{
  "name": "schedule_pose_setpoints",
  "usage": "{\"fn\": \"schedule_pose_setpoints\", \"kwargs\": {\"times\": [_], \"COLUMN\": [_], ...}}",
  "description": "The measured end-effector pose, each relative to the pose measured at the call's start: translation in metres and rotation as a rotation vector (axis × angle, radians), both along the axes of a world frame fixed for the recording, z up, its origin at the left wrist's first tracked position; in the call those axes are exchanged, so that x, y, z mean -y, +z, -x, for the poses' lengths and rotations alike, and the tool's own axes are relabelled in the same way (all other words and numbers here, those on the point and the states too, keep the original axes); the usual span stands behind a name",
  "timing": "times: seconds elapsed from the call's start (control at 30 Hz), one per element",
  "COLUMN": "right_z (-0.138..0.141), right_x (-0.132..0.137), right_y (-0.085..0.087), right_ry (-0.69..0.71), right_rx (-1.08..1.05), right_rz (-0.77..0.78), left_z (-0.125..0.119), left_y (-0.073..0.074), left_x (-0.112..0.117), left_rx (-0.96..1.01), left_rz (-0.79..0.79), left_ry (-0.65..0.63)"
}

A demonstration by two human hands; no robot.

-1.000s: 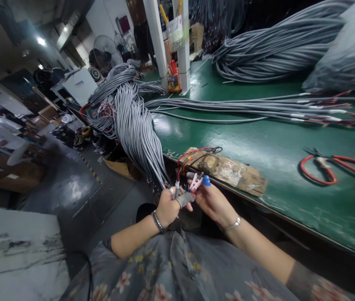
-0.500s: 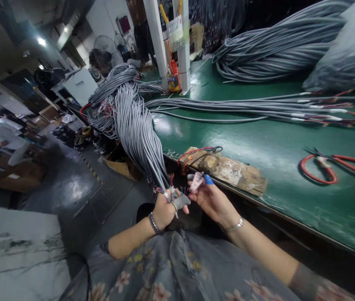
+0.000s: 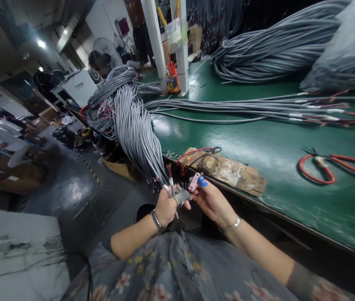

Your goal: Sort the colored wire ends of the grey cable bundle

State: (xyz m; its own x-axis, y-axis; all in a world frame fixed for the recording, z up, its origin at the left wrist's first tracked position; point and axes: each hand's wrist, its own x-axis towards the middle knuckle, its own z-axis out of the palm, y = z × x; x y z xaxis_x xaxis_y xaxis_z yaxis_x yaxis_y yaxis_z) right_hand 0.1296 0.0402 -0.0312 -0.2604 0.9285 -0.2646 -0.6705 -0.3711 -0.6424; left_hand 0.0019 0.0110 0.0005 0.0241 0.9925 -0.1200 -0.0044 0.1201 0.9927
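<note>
My left hand [image 3: 165,210] is closed on the ends of a few grey cables [image 3: 172,190], its thumb wrapped in grey tape or cloth. Thin coloured wires [image 3: 185,187] fan out from a cable end just above that thumb. Between the fingers of my right hand [image 3: 214,204] is a small pink hand tool [image 3: 194,182], pinched close to these wires; its exact kind is unclear. A blue cover [image 3: 202,181] sits on the right thumb. The held cables run up into a thick hanging bundle of grey cables [image 3: 138,129] to the left.
On the green bench [image 3: 278,154] lie a worn wooden board [image 3: 232,172], red-handled pliers [image 3: 317,169] and a row of stripped cables [image 3: 243,109]. Further back are a large cable coil [image 3: 268,54] and a plastic bag [image 3: 347,54]. A white post [image 3: 182,62] stands behind.
My right hand has shifted slightly left, and the pink tool has turned to show its flat side beside the wires. My left hand keeps its grip on the cables.
</note>
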Motion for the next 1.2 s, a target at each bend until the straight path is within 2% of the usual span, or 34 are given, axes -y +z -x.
{"fn": "schedule_pose_setpoints", "kwargs": {"times": [0.2, 0.37, 0.57, 0.67, 0.77, 0.83, 1.0, 1.2], "right_z": [0.005, 0.006, 0.003, 0.004, 0.006, 0.006, 0.006, 0.007], "right_x": [0.002, 0.003, 0.002, 0.000, -0.003, -0.006, -0.007, -0.006], "right_y": [0.000, -0.002, -0.008, -0.007, -0.005, -0.004, -0.002, 0.002], "right_ry": [-0.215, -0.186, -0.295, -0.224, -0.071, -0.030, -0.071, -0.092], "right_rx": [0.253, 0.310, 0.466, 0.329, 0.097, 0.001, -0.093, -0.113], "right_rz": [-0.157, -0.219, -0.230, -0.226, -0.134, -0.063, 0.027, 0.052], "left_z": [0.002, 0.004, 0.002, 0.001, 0.001, 0.001, 0.001, -0.001], "left_y": [0.001, -0.001, -0.004, -0.003, -0.002, -0.002, -0.001, 0.000], "left_x": [0.002, 0.003, 0.000, 0.000, 0.000, 0.001, 0.001, 0.000], "left_rx": [0.009, 0.015, 0.040, 0.038, 0.032, 0.033, 0.028, 0.008], "left_rz": [0.008, 0.013, 0.018, 0.021, 0.011, 0.004, 0.002, 0.028], "left_ry": [-0.021, -0.057, -0.013, -0.010, -0.016, -0.024, -0.040, 0.032]}}
